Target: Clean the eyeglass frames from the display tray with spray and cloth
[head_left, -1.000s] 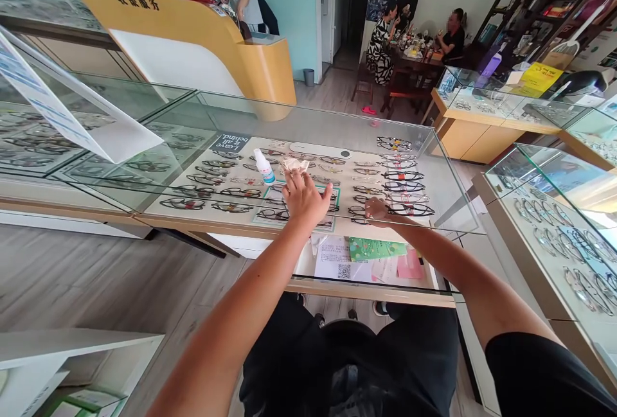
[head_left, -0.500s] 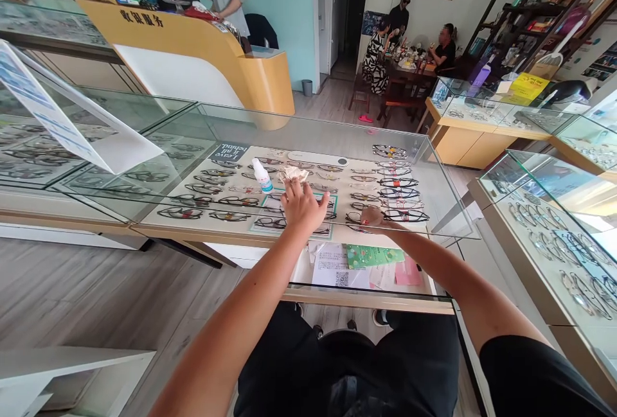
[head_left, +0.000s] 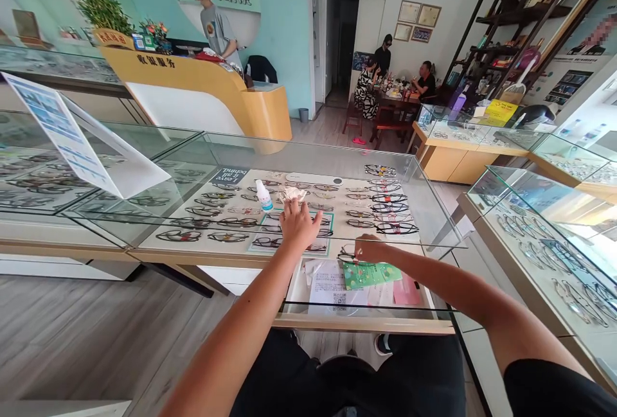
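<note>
Right hand (head_left: 370,248), fingers curled closed, holds pair of eyeglasses (head_left: 347,254) at front edge of glass display case (head_left: 144,247), just above green leaflet (head_left: 371,274) in open drawer (head_left: 380,306). Exact finger placement hidden. Left hand (head_left: 301,224) palm down, fingers spread, fingertips at crumpled cloth (head_left: 294,195); whether they grip it, cannot tell. White bottle (head_left: 263,195) with blue label just left of cloth. Rows of spectacle frames (head_left: 396,229) either side of hands. Beyond, person in gray shirt (head_left: 218,30) behind yellow counter (head_left: 270,118).
</note>
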Tool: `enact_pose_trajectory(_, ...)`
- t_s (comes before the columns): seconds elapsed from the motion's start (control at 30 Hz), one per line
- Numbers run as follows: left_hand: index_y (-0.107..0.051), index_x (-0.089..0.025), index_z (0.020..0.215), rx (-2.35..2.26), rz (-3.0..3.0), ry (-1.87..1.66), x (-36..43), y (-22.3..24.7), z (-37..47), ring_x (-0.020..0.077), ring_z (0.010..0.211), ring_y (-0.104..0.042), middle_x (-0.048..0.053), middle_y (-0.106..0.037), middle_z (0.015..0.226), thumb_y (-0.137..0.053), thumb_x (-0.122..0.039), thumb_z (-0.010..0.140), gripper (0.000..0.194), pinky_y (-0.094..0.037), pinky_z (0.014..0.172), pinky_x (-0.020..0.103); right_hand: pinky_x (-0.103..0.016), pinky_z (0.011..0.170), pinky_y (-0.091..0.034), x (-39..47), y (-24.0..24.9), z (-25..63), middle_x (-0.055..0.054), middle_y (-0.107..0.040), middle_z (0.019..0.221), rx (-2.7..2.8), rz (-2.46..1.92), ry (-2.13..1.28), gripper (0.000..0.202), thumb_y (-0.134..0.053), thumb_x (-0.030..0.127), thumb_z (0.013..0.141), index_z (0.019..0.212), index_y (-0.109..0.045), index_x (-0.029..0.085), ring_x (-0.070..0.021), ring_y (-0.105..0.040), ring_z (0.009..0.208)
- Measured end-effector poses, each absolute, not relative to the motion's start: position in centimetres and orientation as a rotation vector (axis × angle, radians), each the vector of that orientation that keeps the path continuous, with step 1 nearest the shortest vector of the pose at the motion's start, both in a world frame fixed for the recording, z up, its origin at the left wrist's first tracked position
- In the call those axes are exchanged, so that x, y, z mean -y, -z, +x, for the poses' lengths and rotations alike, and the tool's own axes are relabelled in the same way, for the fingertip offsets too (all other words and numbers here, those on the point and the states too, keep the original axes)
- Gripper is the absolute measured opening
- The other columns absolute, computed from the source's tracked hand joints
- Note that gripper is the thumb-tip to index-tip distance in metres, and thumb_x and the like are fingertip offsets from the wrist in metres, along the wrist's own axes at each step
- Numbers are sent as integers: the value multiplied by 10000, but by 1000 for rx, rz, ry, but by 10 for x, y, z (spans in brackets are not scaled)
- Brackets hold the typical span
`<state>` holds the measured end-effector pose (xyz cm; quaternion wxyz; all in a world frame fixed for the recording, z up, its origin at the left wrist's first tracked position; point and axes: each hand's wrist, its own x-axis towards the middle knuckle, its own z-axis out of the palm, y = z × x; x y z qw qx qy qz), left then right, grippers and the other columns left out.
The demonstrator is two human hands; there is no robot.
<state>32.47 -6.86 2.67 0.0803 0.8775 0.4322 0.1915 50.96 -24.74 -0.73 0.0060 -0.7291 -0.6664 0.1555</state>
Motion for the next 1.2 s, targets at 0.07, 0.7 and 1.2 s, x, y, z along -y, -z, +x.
enact_pose_trajectory(0.07, -662, -101, 1591, -1265, 2660, -536, 65, -29, 322, 502, 1726, -372, 276, -488, 1807, -473, -525, 1115, 665, -410, 1338, 667, -301, 849, -624, 264, -4, 502, -72, -865, 1064, 2115, -2208, -693, 42, -872, 161, 957, 995, -879, 176, -223, -812, 989)
enact_pose_trajectory(0.7, -740, -220, 1469, -1167, 2709, -663, 49, -30, 304, 434, 1582, -519, 191, -656, 1651, -483, -382, 1090, 486, -484, 1243, 622, -496, 1148, -420, 162, -137, 542, -205, -820, 1316, 2288, -2166, 122, 264, -621, 151, 1064, 1154, -869, 133, -378, -605, 1385)
enact_pose_trajectory(1.2, -758, -217, 1453, -1155, 2709, -689, 52, -31, 304, 439, 1523, -555, 185, -670, 1620, -531, -408, 1081, 476, -500, 1213, 607, -451, 1166, -475, 143, -97, 571, -150, -818, 1375, 2160, -2273, 3, 247, -634, 227, 1116, 1264, -830, 197, -343, -642, 1431)
